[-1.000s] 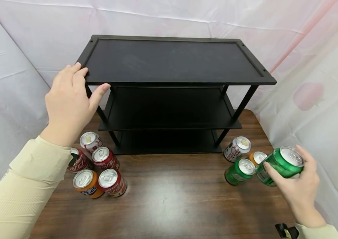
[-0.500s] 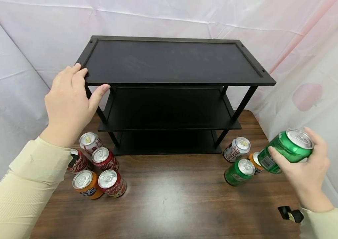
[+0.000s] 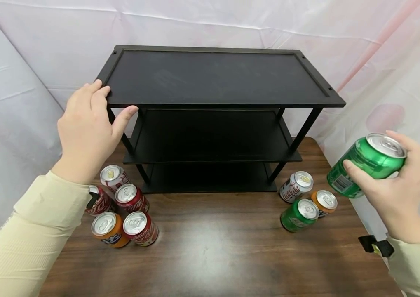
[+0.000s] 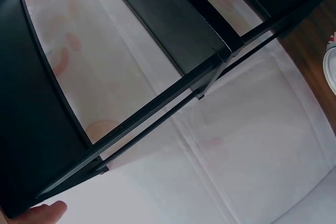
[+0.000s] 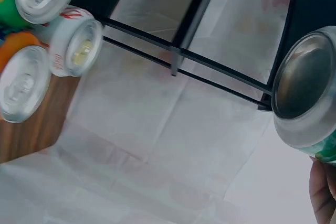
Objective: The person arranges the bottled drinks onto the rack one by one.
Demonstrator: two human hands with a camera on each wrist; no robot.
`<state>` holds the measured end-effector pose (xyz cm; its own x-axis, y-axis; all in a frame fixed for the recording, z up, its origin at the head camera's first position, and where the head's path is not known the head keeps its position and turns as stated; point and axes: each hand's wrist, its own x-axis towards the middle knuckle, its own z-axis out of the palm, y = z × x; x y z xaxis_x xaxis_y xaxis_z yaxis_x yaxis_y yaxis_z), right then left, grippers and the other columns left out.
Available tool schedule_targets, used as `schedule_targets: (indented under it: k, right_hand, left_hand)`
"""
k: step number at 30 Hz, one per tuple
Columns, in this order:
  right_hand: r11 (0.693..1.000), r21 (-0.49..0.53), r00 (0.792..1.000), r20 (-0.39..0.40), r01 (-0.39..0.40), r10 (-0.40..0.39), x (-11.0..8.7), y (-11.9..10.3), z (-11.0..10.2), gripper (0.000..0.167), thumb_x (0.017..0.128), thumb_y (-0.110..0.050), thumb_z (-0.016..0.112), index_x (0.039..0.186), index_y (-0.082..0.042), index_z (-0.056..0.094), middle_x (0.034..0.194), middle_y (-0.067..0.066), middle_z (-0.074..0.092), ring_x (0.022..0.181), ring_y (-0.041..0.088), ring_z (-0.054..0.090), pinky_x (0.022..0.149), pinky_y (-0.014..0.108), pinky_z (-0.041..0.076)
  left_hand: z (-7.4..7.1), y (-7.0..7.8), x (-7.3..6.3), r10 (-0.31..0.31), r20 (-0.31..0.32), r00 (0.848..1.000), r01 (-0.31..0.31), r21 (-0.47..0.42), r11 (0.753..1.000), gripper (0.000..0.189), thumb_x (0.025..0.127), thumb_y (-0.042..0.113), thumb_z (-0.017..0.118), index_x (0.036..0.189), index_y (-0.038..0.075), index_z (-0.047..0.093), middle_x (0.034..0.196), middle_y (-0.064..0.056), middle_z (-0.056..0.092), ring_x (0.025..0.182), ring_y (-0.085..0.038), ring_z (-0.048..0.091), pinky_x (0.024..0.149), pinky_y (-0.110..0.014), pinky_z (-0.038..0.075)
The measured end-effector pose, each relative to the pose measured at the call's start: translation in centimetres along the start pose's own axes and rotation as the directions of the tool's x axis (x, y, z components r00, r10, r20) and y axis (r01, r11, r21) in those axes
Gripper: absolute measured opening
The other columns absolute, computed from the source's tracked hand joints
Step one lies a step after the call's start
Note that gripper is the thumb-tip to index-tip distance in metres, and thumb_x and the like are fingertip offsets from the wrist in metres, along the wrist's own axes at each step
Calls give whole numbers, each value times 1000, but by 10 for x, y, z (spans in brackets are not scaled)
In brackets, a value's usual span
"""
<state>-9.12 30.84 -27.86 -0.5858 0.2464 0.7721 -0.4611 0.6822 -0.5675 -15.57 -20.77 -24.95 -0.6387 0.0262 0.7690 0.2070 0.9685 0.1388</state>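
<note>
Head view: the right grip point(image 3: 404, 185) is closed around a green can point(image 3: 367, 165), thumb on the near side and fingers round the far side near the top. The can is tilted, its silver lid up toward the fingers and its base pointing down and left of the grip, apart from the table point(image 3: 202, 260). In the right wrist view its metal underside shows just above the fingertips.

To the left of the right grip and lower, three cans stand close together on the table: an orange can point(image 3: 325, 203) nearest to it, a second green can point(image 3: 296, 216) and a white can point(image 3: 293, 187) farther off. Well beyond them to the left is a black three-level rack point(image 3: 213, 78).

The left grip point(image 3: 87, 119) is spread, with no can in it; its fingers rest on the left edge of the rack's top, thumb held apart at the front corner. Below this grip, five more cans cluster on the table, among them a second orange can point(image 3: 110, 231), one red can point(image 3: 100, 202) partly hidden by the sleeve point(image 3: 43, 231).
</note>
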Motion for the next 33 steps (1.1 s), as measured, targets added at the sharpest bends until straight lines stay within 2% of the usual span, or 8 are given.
schedule_targets:
  k: [7, 13, 22, 29, 33]
  right_hand:
    - [1000, -2, 1000, 3, -6, 6, 20, -6, 3, 73, 61, -17, 85, 125, 7, 58, 115, -22, 61, 97, -7, 58, 86, 8, 43]
    - [999, 52, 1000, 24, 3, -4, 37, -14, 6, 68, 63, -9, 84, 124, 6, 59, 120, -14, 64, 102, 1, 60, 86, 12, 45]
    - [997, 77, 998, 49, -30, 26, 62, -28, 13, 63, 65, -3, 83, 124, -5, 61, 117, -14, 61, 99, 2, 58, 81, 13, 44]
    - [979, 139, 984, 114, -151, 135, 82, -44, 21, 63, 70, 5, 77, 128, -11, 57, 122, -1, 58, 96, 8, 58, 77, 17, 48]
    - [978, 122, 981, 109, -171, 158, 93, -50, 27, 61, 71, 3, 77, 126, -14, 57, 122, -2, 57, 93, 8, 58, 75, 17, 49]
  left_hand:
    - [0, -1, 0, -3, 2, 1000, 3, 3, 1000, 96, 91, 79, 30, 130, -3, 61, 140, -16, 58, 131, -38, 53, 83, -70, 49]
    - [0, -1, 1, 5, -7, 1000, -5, 7, 1000, 96, 91, 79, 30, 130, -3, 61, 140, -16, 58, 131, -38, 53, 82, -70, 49]
    - [3, -1, 0, 7, -26, 1000, -7, -1, 1000, 98, 89, 80, 31, 128, -5, 61, 137, -18, 60, 128, -41, 54, 83, -70, 48]
    - [3, -1, 0, 4, -20, 1000, -4, 1, 1000, 96, 90, 79, 30, 129, -3, 61, 139, -17, 59, 130, -39, 53, 85, -69, 49]
    - [3, -1, -1, 18, -49, 999, -18, -1, 1000, 92, 92, 77, 35, 128, -3, 62, 138, -16, 60, 128, -39, 55, 84, -69, 49]
